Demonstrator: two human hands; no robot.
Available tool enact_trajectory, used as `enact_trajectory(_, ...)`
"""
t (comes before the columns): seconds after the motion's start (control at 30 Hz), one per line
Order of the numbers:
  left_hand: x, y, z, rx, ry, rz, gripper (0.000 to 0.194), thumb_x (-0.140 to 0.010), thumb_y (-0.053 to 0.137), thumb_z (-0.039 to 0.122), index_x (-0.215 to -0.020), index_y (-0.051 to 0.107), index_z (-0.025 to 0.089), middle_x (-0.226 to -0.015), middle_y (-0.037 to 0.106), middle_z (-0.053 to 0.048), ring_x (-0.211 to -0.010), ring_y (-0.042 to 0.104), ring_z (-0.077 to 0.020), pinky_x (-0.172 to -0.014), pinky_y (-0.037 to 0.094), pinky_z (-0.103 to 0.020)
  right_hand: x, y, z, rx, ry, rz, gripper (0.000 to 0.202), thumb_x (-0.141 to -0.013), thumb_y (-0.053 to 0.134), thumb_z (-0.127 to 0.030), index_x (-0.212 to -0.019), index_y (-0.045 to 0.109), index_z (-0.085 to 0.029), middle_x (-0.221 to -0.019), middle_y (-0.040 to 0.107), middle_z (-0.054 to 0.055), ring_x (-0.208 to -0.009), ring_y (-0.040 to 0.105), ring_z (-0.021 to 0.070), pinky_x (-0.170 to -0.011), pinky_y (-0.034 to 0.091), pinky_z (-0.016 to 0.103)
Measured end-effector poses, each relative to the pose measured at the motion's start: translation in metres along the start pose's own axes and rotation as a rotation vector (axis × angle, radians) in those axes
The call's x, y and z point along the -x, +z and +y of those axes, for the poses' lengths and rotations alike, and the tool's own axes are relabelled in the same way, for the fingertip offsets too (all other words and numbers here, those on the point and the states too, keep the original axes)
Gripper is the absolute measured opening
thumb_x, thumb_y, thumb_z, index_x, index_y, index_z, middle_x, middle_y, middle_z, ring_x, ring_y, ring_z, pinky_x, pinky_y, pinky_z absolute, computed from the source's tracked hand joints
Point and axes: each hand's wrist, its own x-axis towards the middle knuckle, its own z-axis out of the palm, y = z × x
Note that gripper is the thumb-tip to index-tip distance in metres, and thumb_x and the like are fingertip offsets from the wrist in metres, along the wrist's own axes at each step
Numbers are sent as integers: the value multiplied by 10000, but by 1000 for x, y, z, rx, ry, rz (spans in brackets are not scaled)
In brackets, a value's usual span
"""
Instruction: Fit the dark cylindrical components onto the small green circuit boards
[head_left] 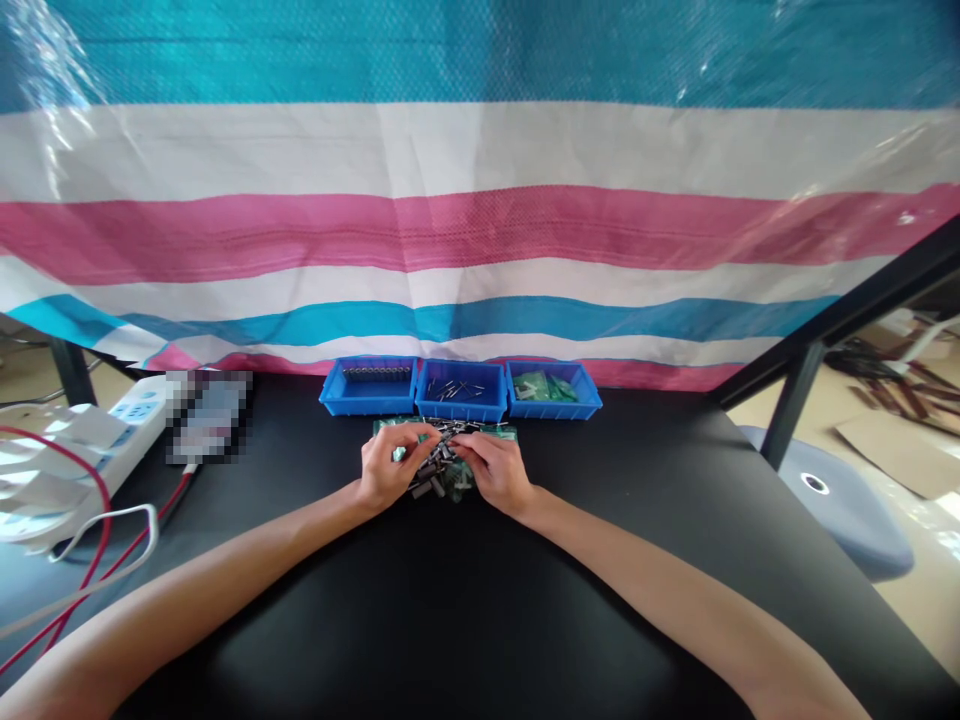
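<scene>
Left hand: the bare left hand (394, 465) is curled over the pile's left side, thumb and forefinger brought nearly together; whether a part is pinched there cannot be told.
Right hand: the bare right hand (495, 468) is bent in from the other side, fingertips bunched close to the left's; its hold cannot be made out.
Pile: small grey metal cylinders and thin pins (429, 488) are heaped with green plastic pieces between and beneath the hands, on the black tabletop (420, 620).
Blue bins: the pile is backed closely by three rectangular blue plastic bins in a row; dark cylinders are lined up in the left bin (367, 407), loose pins are scattered in the middle bin (459, 411), green packets are contained in the right bin (555, 410).
Backdrop: the space behind is closed off by a striped plastic sheet (450, 150).
Left side: a white power strip (142, 405) is crowded by plugs and cables.
Hidden: the pile is partly covered by fingers; a device (214, 415) is blurred by pixelation; the power strip is cut off.
</scene>
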Motion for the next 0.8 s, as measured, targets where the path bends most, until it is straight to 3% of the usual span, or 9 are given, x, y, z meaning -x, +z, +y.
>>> enact_trajectory(0.23, 2, 0, -1, 0, -48, -13, 232, -810, 697, 194, -840, 467, 185, -777, 749, -59, -696, 714, -135, -587, 558, -228, 1, 0, 1, 8, 22, -5, 189, -953, 520, -244, -997, 693, -182, -843, 743, 64, -736, 715, 169, -675, 561, 245)
enact_trajectory(0.8, 1, 1, -1, -41, 18, -6, 215, -796, 698, 154, -837, 490, 185, -771, 746, -28, -684, 719, -138, -584, 560, -212, 1, 2, 2, 14, 7, 3, 165, -944, 532, -209, -980, 689, -176, -849, 745, 64, -739, 718, 175, -673, 561, 249)
